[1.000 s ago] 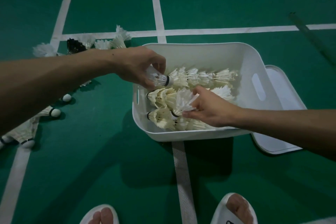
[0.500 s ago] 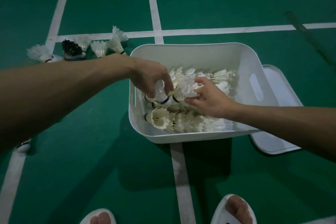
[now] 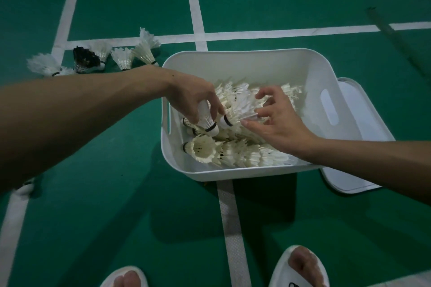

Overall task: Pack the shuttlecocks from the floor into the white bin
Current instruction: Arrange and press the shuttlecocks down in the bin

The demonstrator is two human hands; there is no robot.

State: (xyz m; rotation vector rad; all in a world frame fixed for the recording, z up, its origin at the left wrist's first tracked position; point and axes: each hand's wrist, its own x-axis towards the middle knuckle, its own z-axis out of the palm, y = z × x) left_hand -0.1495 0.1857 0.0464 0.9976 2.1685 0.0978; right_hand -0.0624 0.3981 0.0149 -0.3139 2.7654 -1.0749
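Shuttlecocks lay in nested rows on the bottom of the white bin, and both hands were over them, near each other but not touching. The left hand reached in over the bin's left wall and gripped a cork-down shuttlecock, its fingers and thumb curled round the feather skirt and the black-banded cork pointing at the rows below. Just beside it, toward the middle of the bin, a tilted shuttlecock rested on the pile with its cork almost touching the first one's. The right hand came in over the bin's near rim with fingers spread and relaxed, the thumb and fingertips touching that shuttlecock's feathers without closing on them. The bin's right wall had a slot handle. A white lid lay flat on the floor against the bin's right side. Beyond the bin's far-left corner a cluster of loose shuttlecocks waited on the green floor, a dark shuttlecock among them. White court lines ran under and past the bin. On the near side of the bin were two feet in white slippers.
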